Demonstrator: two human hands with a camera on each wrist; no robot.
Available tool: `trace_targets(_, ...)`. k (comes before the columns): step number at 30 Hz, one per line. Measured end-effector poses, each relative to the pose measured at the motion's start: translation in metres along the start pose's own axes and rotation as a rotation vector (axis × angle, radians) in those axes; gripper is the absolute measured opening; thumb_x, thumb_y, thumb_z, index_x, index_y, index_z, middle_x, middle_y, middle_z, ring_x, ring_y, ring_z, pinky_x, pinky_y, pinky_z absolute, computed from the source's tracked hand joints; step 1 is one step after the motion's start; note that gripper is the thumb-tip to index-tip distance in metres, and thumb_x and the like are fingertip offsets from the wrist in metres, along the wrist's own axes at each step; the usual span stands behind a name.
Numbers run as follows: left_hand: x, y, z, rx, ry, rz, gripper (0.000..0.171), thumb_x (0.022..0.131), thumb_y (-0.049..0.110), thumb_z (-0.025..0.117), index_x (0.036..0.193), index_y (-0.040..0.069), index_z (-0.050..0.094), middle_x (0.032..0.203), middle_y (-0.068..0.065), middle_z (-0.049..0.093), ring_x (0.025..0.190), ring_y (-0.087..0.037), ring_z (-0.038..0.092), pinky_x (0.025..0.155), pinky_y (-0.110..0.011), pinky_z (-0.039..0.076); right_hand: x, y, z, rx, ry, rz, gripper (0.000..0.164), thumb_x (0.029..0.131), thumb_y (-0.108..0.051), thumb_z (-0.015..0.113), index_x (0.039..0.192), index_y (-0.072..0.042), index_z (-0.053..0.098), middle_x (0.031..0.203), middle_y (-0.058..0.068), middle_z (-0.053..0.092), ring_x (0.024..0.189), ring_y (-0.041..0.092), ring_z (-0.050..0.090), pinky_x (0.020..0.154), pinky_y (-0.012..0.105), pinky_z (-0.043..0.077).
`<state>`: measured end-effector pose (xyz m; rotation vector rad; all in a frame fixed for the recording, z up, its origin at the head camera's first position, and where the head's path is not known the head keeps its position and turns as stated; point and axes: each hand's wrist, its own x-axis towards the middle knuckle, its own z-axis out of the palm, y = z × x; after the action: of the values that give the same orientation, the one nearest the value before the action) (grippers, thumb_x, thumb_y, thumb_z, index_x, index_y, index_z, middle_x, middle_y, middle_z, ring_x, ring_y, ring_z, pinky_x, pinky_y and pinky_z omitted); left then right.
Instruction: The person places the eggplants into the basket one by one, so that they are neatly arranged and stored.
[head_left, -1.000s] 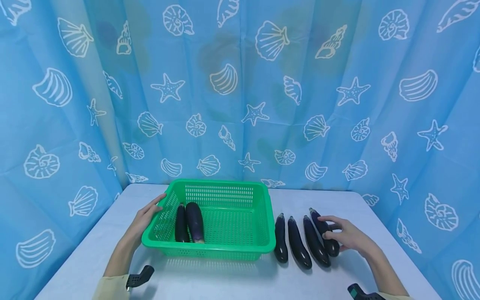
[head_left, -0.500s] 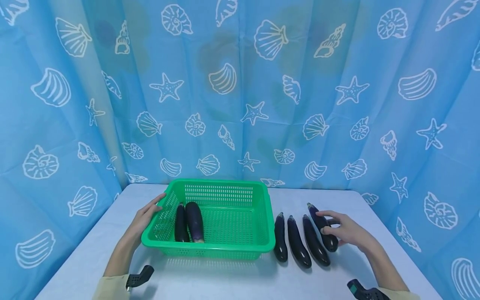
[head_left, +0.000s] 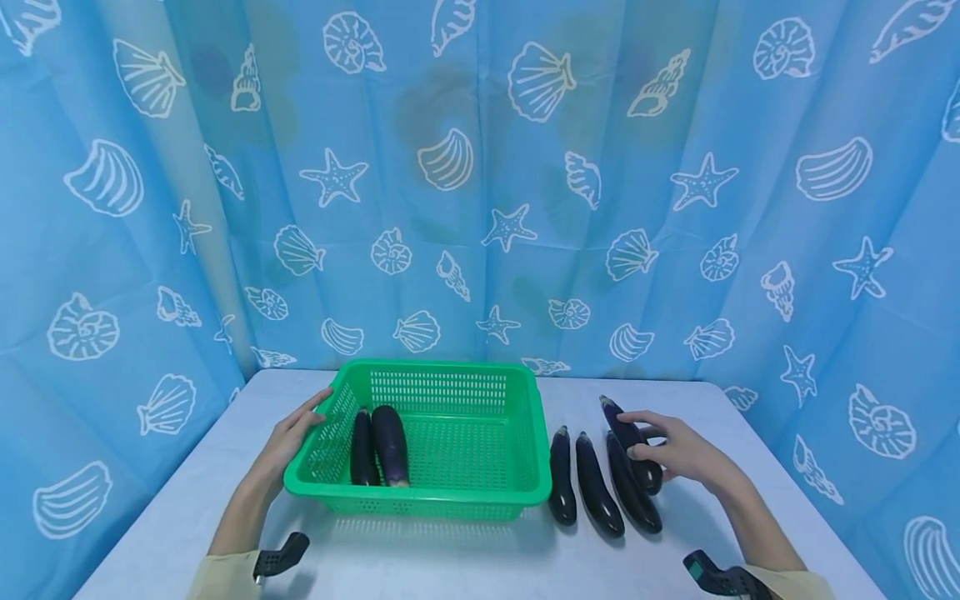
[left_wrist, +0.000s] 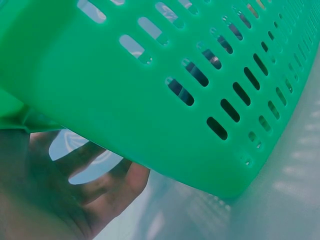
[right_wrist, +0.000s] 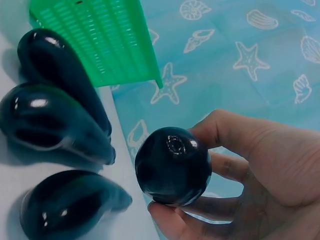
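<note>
My right hand (head_left: 678, 450) grips a dark eggplant (head_left: 630, 440) between thumb and fingers, raised above the table; in the right wrist view its round end (right_wrist: 172, 167) faces the camera. Below it and to its left, three more eggplants lie side by side: one near the basket (head_left: 562, 479), a middle one (head_left: 596, 492) and one partly beneath the held eggplant (head_left: 637, 504). The green basket (head_left: 420, 492) has two eggplants at its left side, a thin one (head_left: 363, 450) and a thicker one (head_left: 390, 442). My left hand (head_left: 288, 437) rests on the basket's left rim, fingers fairly straight.
A white-covered table (head_left: 420, 558) bears everything. Behind it and along both sides hangs a blue curtain (head_left: 480, 192) with white shell and starfish prints. The basket's right wall stands close to the nearest eggplant.
My right hand has lifted the rightmost eggplant off the table and carried it a little left and up, over its neighbour. The left hand and the basket stay in place.
</note>
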<state>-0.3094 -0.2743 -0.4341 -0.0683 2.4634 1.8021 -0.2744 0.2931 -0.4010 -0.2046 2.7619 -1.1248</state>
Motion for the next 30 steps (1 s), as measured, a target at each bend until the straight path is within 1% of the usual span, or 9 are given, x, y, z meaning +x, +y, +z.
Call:
trace_targets(6, -0.001, 0.001, 0.000, 0.006, -0.003, 0.006, 0.056, 0.102, 0.025, 0.036, 0.156, 0.030, 0.025, 0.167, -0.010, 0.011, 0.152, -0.041, 0.012, 0.118, -0.064, 0.017, 0.001, -0.013, 0.001, 0.018, -0.006, -0.026, 0.061, 0.090, -0.024, 0.066, 0.145, -0.013, 0.046, 0.143, 0.036, 0.042, 0.106, 0.037, 0.064, 0.065, 0.037, 0.058)
trace_targets(9, -0.001, 0.001, 0.000, 0.010, -0.002, 0.011, 0.056, 0.102, 0.025, 0.036, 0.156, 0.029, 0.025, 0.167, -0.009, 0.011, 0.152, -0.041, 0.010, 0.119, -0.064, 0.015, 0.002, -0.020, 0.002, 0.023, -0.010, -0.043, 0.060, 0.090, -0.023, 0.067, 0.145, -0.013, 0.046, 0.143, 0.036, 0.043, 0.106, 0.036, 0.064, 0.064, 0.036, 0.058)
trace_targets(16, 0.000, 0.001, 0.001, 0.009, 0.006, 0.005, 0.057, 0.101, 0.025, 0.038, 0.156, 0.029, 0.026, 0.167, -0.009, 0.012, 0.152, -0.040, 0.011, 0.119, -0.063, 0.016, 0.004, -0.036, 0.005, 0.002, -0.010, -0.094, 0.058, 0.090, -0.023, 0.065, 0.144, -0.013, 0.047, 0.142, 0.036, 0.043, 0.106, 0.037, 0.064, 0.063, 0.034, 0.057)
trace_targets(19, 0.000, 0.002, 0.001, 0.005, 0.003, 0.002, 0.057, 0.101, 0.026, 0.039, 0.156, 0.029, 0.026, 0.167, -0.007, 0.011, 0.153, -0.039, 0.009, 0.119, -0.063, 0.013, 0.003, -0.042, 0.006, -0.002, -0.008, -0.120, 0.058, 0.090, -0.023, 0.065, 0.144, -0.012, 0.048, 0.142, 0.036, 0.044, 0.106, 0.038, 0.064, 0.063, 0.033, 0.058)
trace_targets(24, -0.001, 0.002, 0.002, 0.001, -0.003, -0.015, 0.058, 0.100, 0.025, 0.039, 0.156, 0.030, 0.026, 0.167, -0.006, 0.010, 0.153, -0.039, 0.007, 0.119, -0.064, 0.012, 0.003, -0.051, 0.009, 0.007, -0.014, -0.155, 0.058, 0.089, -0.023, 0.066, 0.143, -0.011, 0.048, 0.141, 0.037, 0.045, 0.096, 0.029, 0.067, 0.062, 0.033, 0.056)
trace_targets(26, -0.001, 0.001, 0.002, 0.004, -0.005, -0.019, 0.058, 0.100, 0.025, 0.038, 0.156, 0.031, 0.025, 0.167, -0.007, 0.010, 0.153, -0.040, 0.007, 0.119, -0.064, 0.013, 0.003, -0.054, 0.010, 0.009, -0.011, -0.163, 0.058, 0.089, -0.022, 0.066, 0.143, -0.012, 0.048, 0.141, 0.036, 0.045, 0.094, 0.026, 0.067, 0.061, 0.033, 0.056)
trace_targets(28, -0.001, 0.001, 0.002, 0.003, -0.006, -0.022, 0.058, 0.100, 0.025, 0.038, 0.156, 0.031, 0.025, 0.167, -0.007, 0.010, 0.153, -0.040, 0.008, 0.119, -0.064, 0.013, 0.004, -0.056, 0.010, 0.010, -0.008, -0.173, 0.057, 0.090, -0.022, 0.066, 0.143, -0.012, 0.048, 0.141, 0.036, 0.046, 0.096, 0.028, 0.067, 0.060, 0.033, 0.056)
trace_targets(30, -0.001, 0.001, 0.002, -0.001, -0.007, -0.022, 0.058, 0.100, 0.025, 0.038, 0.156, 0.031, 0.025, 0.167, -0.008, 0.010, 0.153, -0.040, 0.008, 0.119, -0.063, 0.014, 0.005, -0.059, 0.011, 0.016, -0.008, -0.184, 0.057, 0.090, -0.022, 0.065, 0.143, -0.012, 0.048, 0.141, 0.035, 0.046, 0.103, 0.033, 0.066, 0.061, 0.032, 0.056)
